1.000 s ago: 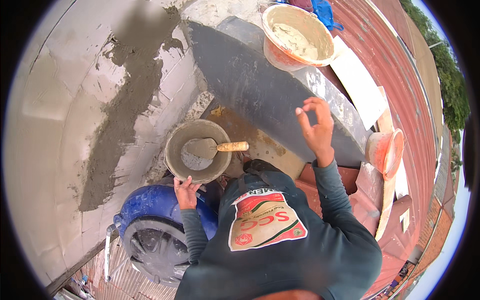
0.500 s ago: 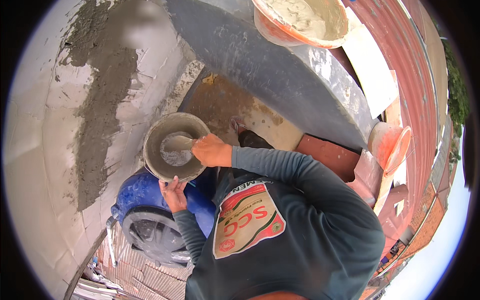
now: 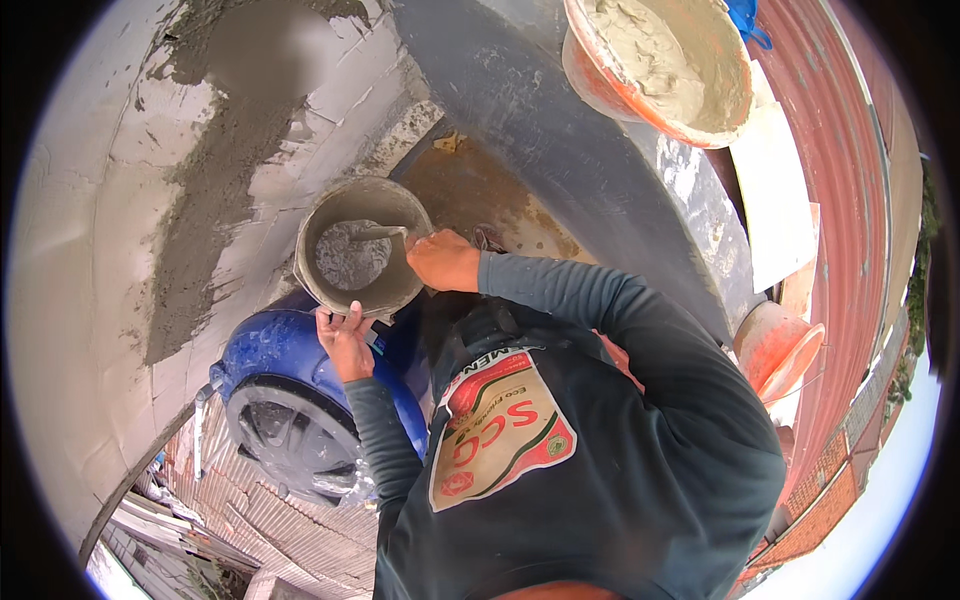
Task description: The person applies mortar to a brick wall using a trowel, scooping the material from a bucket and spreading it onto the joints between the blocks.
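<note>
A grey, cement-crusted bucket [image 3: 316, 222] leans a little over the blue barrel [image 3: 270, 347], wet grey mix [image 3: 350, 262] in its bottom. My right hand [image 3: 445, 261] is closed round the handle of a trowel [image 3: 374, 232] at the bucket's right rim. The trowel's pale blade lies inside the bucket, over the mix; its handle is mostly hidden in my fist. At the near rim, my left hand [image 3: 346, 341] grips the bucket's edge, with its fingertips against the outer wall.
A wall with wet grey plaster [image 3: 205, 215] rises on the left. An orange basin [image 3: 660, 70] of mortar rests on the grey ledge [image 3: 520, 110] at upper right. A second orange container [image 3: 775, 350] lies farther right, beside red corrugated roofing [image 3: 830, 150].
The trowel has turned in my right hand, so its blade shows narrower and sits higher in the bucket. The view has shifted; my left hand stays at the rim.
</note>
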